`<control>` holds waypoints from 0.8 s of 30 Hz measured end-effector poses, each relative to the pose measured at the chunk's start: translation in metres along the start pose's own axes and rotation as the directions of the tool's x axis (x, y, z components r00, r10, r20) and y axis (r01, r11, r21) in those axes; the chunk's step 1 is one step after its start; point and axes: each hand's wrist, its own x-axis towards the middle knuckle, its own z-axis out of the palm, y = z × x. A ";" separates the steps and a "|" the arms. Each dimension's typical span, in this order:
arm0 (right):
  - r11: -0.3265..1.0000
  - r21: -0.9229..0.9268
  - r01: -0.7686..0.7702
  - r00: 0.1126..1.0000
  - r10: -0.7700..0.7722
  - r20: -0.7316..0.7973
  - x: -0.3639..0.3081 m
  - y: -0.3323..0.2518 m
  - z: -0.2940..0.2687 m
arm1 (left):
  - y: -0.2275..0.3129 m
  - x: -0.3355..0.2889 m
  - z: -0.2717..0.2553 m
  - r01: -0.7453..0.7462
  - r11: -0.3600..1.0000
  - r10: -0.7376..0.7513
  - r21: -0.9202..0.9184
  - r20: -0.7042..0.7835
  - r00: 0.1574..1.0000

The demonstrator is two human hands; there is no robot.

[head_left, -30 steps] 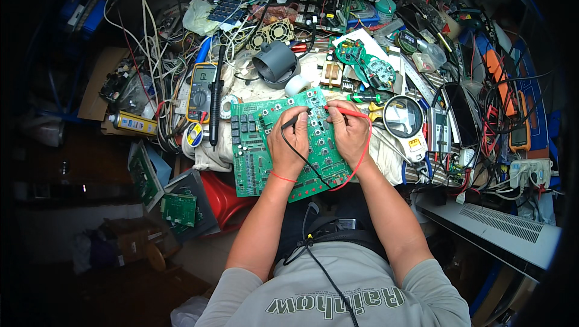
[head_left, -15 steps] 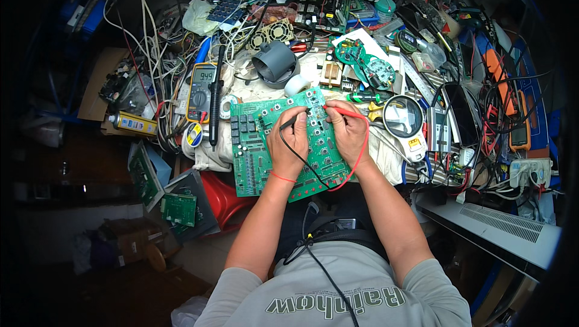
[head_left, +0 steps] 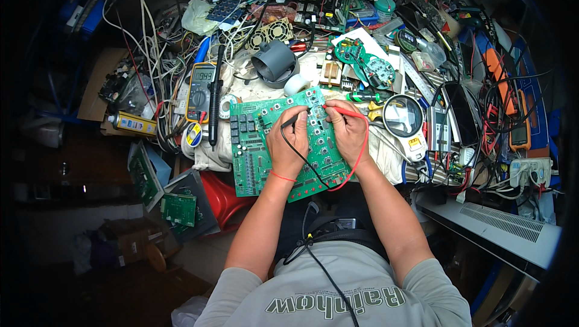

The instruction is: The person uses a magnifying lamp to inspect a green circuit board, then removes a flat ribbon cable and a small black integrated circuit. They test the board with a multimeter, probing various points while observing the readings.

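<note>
A large green circuit board point(head_left: 247, 170) with push buttons, relays and small parts lies tilted at the bench's front edge, partly under both hands. My left hand point(head_left: 289, 146) is closed around a black test probe point(head_left: 289, 122), its tip toward the board's upper part. In my right hand point(head_left: 348, 140) is a red test probe point(head_left: 344, 111), angled left so that its tip meets the board near the upper right corner. Whether the black tip touches the board is hard to see. Left of the board, a yellow-rimmed multimeter point(head_left: 199, 92) has its display lit.
Behind the board stand a grey cylindrical holder point(head_left: 274, 64) and a white tape roll point(head_left: 296, 85). Round green boards point(head_left: 374, 67) and a magnifier point(head_left: 403, 116) lie to the right. A black pen-like tool point(head_left: 215, 104) leans by the meter. Cables and electronic parts crowd the bench's rear.
The multimeter's reading has changed. Both hands and probes stay nearly in place, and the board has shifted very slightly.
</note>
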 end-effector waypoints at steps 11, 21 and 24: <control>0.999 0.031 -0.031 0.999 0.030 0.011 -0.001 0.003 -0.001 | -0.002 0.001 0.000 0.002 1.000 -0.002 -0.006 0.002 1.000; 0.998 0.048 -0.050 0.999 0.049 0.010 0.000 -0.001 0.000 | -0.002 0.000 0.000 0.023 1.000 -0.023 -0.008 -0.003 1.000; 0.998 0.052 -0.043 0.999 0.042 0.019 0.000 -0.001 0.000 | -0.002 0.000 0.001 0.013 1.000 -0.013 -0.024 -0.011 1.000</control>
